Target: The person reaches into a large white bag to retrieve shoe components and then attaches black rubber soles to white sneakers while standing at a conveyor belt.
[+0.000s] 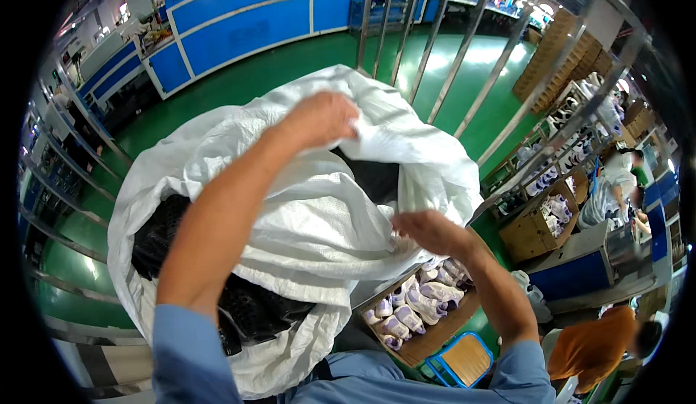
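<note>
A big white woven sack bulges in front of me, its cloth folded and bunched. My left hand is closed on its far rim, slightly blurred. On the near right side my right hand pinches another fold of the sack, fingers pressed together. Between my hands the mouth gapes, with a dark interior; what lies in there I cannot make out. Shiny black textured pieces show through gaps in the cloth at the left and near side; their kind is unclear.
Metal bars rise beyond the sack and along the left. By my right arm stands a carton of white and purple shoes, with a blue-framed stool beside it. A person in orange is at the lower right; shoe racks stand farther off.
</note>
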Demonstrator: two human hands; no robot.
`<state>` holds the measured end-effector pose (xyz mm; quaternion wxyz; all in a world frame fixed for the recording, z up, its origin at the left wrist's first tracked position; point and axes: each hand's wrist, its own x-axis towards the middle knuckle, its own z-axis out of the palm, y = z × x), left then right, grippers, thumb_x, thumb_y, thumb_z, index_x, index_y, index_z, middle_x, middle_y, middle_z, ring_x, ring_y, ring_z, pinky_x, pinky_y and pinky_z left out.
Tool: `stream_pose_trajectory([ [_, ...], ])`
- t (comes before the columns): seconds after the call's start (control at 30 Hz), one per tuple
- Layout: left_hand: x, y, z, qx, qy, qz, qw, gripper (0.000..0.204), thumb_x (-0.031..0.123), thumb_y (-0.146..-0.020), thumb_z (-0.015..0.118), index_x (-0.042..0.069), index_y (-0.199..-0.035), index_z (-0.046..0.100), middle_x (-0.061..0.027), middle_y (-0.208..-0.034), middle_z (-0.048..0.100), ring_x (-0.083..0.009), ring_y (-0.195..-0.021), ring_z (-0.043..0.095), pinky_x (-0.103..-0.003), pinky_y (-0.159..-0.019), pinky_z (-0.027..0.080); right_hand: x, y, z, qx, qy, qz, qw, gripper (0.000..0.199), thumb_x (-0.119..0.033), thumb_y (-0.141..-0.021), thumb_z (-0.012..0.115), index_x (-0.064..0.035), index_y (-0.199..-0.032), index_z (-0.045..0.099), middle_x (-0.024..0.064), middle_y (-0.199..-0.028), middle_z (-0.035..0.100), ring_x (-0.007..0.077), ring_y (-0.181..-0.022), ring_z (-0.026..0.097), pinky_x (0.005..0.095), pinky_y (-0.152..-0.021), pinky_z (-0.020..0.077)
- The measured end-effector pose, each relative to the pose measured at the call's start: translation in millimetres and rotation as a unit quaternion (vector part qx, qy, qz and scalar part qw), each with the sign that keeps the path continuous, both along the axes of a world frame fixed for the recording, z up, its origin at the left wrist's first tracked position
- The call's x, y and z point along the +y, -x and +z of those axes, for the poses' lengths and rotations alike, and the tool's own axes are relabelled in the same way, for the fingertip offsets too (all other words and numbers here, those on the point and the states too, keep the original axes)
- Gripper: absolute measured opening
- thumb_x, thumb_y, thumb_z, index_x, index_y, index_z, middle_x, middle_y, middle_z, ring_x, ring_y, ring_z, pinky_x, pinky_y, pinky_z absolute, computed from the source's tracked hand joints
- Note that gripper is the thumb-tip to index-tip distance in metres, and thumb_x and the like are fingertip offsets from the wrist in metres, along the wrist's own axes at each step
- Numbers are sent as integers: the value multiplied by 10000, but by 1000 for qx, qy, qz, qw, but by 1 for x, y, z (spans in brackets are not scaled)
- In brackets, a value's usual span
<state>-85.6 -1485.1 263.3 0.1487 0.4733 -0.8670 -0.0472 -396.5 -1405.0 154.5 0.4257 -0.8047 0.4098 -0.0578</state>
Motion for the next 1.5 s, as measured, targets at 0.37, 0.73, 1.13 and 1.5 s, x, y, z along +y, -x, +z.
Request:
stream_pose_trajectory([
  [0.37,21,7,158,161,377,7,912,212,97,-914,702,-31,-751,656,-44,-599,523,-114,-593,497,-354,-566,389,-285,-18,36,129,279,-208,929,632,-166,-954,662,-1,-1522,442,205,-1341,623,348,-1178,641,452,-987,544],
  [0.73,24,-1,160,164,290,100,937,280,103,-909,726,-24,-708,578,-58,-588,461,-97,-598,430,-359,-562,366,-337,-69,-40,251,356,83,896,824,-106,-856,721,-116,-1606,381,166,-1611,434,369,-1481,429,475,-1152,453],
  [1.13,49,-1,120,109,269,116,950,168,111,-871,736,14,-788,627,-37,-665,517,-115,-653,483,-336,-601,403,-371,-99,-44,306,408,233,828,1330,-342,-560,1002,-118,-1656,283,161,-1660,349,356,-1504,391,452,-1216,389],
  [1.5,52,4,105,116,281,107,947,104,118,-837,746,49,-862,672,-19,-735,568,-132,-703,531,-314,-637,437,-369,-76,-42,328,506,304,737,1241,-449,-551,995,-68,-1576,409,167,-1602,387,356,-1492,372,470,-1224,360],
])
